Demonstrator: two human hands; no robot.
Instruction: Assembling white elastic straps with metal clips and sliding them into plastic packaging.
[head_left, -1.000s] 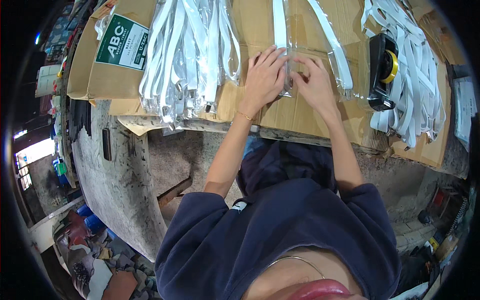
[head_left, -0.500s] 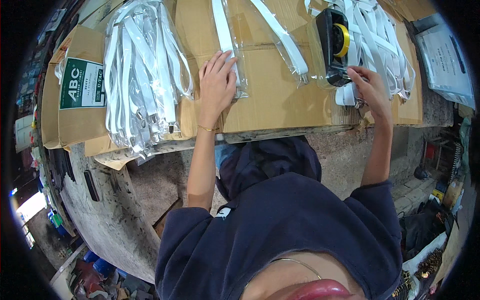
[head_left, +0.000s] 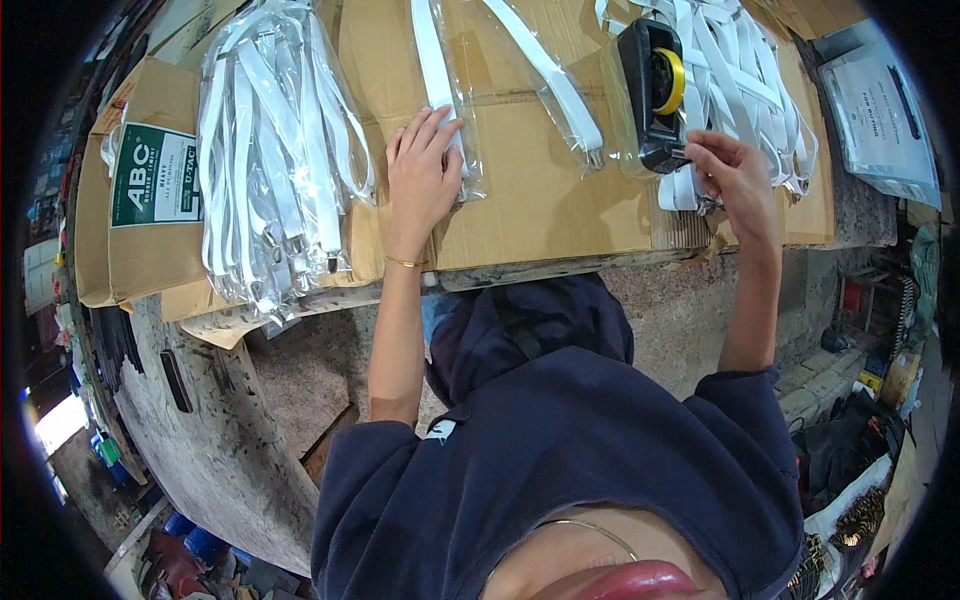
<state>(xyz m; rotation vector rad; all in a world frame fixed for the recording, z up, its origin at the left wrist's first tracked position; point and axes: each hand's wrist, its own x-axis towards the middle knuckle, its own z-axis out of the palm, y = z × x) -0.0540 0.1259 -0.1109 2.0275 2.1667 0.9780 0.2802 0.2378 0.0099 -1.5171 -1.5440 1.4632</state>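
Observation:
My left hand lies flat, fingers stretched, on a white strap in a clear plastic sleeve. Its fingertips press the sleeve near its lower end against the cardboard. To the right lies another sleeved white strap with a metal clip at its near end. Beside it stands a black tape dispenser with a yellow-cored roll. At the dispenser's near end my right hand is closed in a pinch, apparently on the end of the clear tape, which barely shows.
A pile of sleeved white straps hangs over the table's front edge at left, beside a cardboard box. Unsleeved white straps heap up behind my right hand. A clear plastic case stands far right. Flat cardboard covers the tabletop.
The whole view has shifted slightly, moving the scene a little left. My right fingers have curled more tightly at the dispenser's end. My left hand stays on the sleeved strap.

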